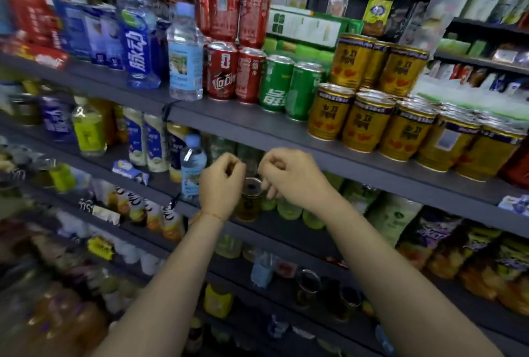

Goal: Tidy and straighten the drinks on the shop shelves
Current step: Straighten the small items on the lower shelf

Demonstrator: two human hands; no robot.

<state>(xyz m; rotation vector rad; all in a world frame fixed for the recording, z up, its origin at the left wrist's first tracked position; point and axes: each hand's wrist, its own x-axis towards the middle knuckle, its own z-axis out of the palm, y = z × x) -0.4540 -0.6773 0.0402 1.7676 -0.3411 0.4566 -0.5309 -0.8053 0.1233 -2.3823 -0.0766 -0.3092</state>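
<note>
While both hands are raised before the second shelf (286, 124), a small amber can (250, 199) is seen standing between them on the shelf below its edge, its top ring facing the camera. The left hand (221, 182) is loosely curled with nothing held in it, just left of the can. The right hand (289, 173) is likewise curled; whether its lower fingers touch the can cannot be told. On the shelf above, red cans (234, 73) are stacked in two tiers, flanked by green cans (289, 87) and rows of gold cans (400, 124). A clear water bottle (184, 53) and a blue bottle (138, 30) are set to their left. Green bottles (289, 207) are lined up beside the amber can.
</note>
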